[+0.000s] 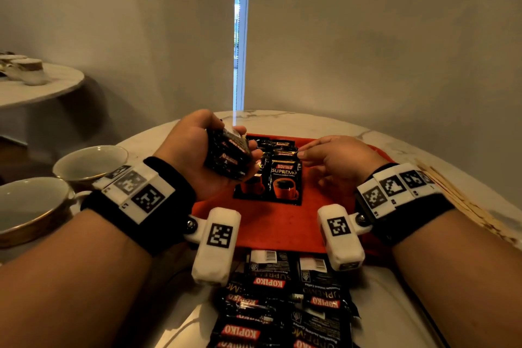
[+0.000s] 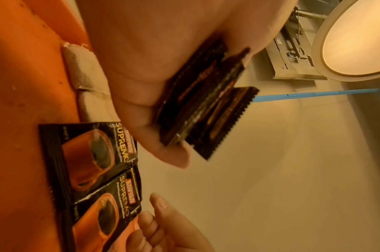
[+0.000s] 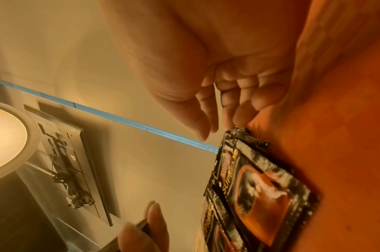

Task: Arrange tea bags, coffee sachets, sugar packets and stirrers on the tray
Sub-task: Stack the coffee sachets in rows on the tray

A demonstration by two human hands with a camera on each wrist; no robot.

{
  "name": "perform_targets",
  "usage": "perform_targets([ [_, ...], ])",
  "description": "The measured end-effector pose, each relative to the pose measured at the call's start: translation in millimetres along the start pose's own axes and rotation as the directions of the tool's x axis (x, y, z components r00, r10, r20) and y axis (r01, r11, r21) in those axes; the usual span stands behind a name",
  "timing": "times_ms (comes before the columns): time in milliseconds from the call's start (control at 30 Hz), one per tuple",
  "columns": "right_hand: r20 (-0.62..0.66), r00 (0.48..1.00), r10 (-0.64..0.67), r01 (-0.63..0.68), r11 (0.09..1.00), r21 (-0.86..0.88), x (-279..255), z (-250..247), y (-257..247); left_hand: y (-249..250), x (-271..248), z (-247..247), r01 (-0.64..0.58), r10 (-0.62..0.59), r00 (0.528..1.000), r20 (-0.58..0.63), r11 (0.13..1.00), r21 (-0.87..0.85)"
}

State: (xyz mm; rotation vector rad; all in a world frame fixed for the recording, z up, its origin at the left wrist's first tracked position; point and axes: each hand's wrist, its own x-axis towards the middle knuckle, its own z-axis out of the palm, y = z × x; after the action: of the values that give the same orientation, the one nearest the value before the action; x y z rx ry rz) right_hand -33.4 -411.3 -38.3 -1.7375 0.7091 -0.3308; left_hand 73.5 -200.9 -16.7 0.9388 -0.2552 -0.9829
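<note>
My left hand (image 1: 240,150) grips a stack of black coffee sachets (image 1: 228,157) above the left part of the red tray (image 1: 276,223); the left wrist view shows the stack (image 2: 206,110) edge-on between thumb and fingers. Overlapping Kopiko Supremo sachets (image 1: 284,181) lie face up in rows on the tray. My right hand (image 1: 303,154) hovers at their right with fingers relaxed, one fingertip (image 3: 238,119) touching the top corner of a sachet (image 3: 262,192). Pale tea bags (image 2: 85,73) lie on the tray beyond the sachets.
A loose pile of coffee sachets (image 1: 282,305) lies on the marble table just before the tray. Two empty cups (image 1: 90,161) (image 1: 31,206) stand at the left. Wooden stirrers (image 1: 457,200) lie along the table's right side. A second small table (image 1: 36,87) stands far left.
</note>
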Motion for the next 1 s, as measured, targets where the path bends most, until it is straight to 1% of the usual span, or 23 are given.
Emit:
perform_targets([
  [100, -0.018, 0.997, -0.081, 0.081, 0.997, -0.017, -1, -2, -5, -1, -1, 2, -0.002, 0.001, 0.999, 0.032, 0.999, 0.038],
  [200, -0.013, 0.971, -0.239, 0.239, 0.971, -0.005, -13, 1, -19, -2, -3, 7, -0.028, 0.022, 0.998, 0.056, 0.995, 0.094],
  [300, 0.111, 0.919, -0.377, 0.367, 0.924, 0.105, -33, 4, -33, -3, -6, 12, -0.052, 0.047, 0.994, 0.094, 0.997, 0.053],
  [400, 0.254, 0.852, -0.458, 0.459, 0.887, 0.058, -48, 8, -43, -4, -8, 14, -0.075, 0.073, 0.993, 0.094, 0.997, 0.023],
  [467, 0.321, 0.826, -0.463, 0.469, 0.881, 0.064, -52, 13, -46, -4, -8, 14, -0.092, 0.09, 0.99, 0.11, 0.996, 0.014],
  [533, 0.357, 0.813, -0.46, 0.456, 0.884, 0.1, -54, 17, -47, -3, -8, 14, -0.11, 0.108, 0.987, 0.117, 0.994, 0.006],
  [567, 0.358, 0.811, -0.463, 0.469, 0.88, 0.073, -54, 18, -47, -3, -8, 13, -0.114, 0.113, 0.987, 0.117, 0.993, 0.005],
  [667, 0.353, 0.828, -0.436, 0.485, 0.872, -0.061, -53, 20, -46, -4, -6, 13, -0.105, 0.101, 0.987, 0.129, 0.994, 0.028],
  [800, 0.345, 0.812, -0.472, 0.497, 0.868, 0.018, -50, 26, -43, -5, -5, 12, -0.085, 0.071, 0.985, 0.157, 0.993, 0.084],
  [900, 0.325, 0.808, -0.492, 0.512, 0.858, 0.025, -46, 25, -41, -5, -8, 11, -0.039, 0.0, 0.978, 0.207, 0.982, 0.184],
  [1000, 0.313, 0.821, -0.478, 0.494, 0.869, 0.032, -43, 24, -39, -3, -9, 13, -0.035, 0.003, 0.984, 0.18, 0.984, 0.173],
])
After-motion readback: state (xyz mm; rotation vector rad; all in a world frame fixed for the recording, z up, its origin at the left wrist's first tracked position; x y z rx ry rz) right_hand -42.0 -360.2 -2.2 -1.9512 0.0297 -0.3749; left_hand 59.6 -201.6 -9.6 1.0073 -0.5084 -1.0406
